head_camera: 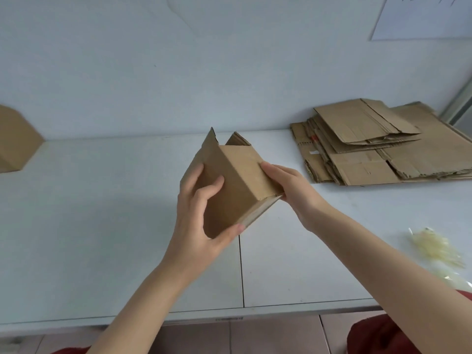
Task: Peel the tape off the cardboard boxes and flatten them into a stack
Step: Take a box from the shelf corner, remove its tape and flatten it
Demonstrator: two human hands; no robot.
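Note:
I hold a small brown cardboard box (237, 180) in the air above the white table (102, 213), tilted, with its far flaps standing open. My left hand (201, 213) grips its left side and near bottom corner, thumb on the front face. My right hand (288, 187) holds the right edge, fingers curled behind it. A stack of flattened cardboard (378, 146) lies at the back right of the table. A pale wad of peeled tape (434, 249) lies at the right, near my right forearm.
Another brown cardboard box (15, 141) stands at the far left against the wall. A white wall runs behind the table, with a paper sheet (424, 16) at the top right. The table's front edge is near me; tiled floor shows below.

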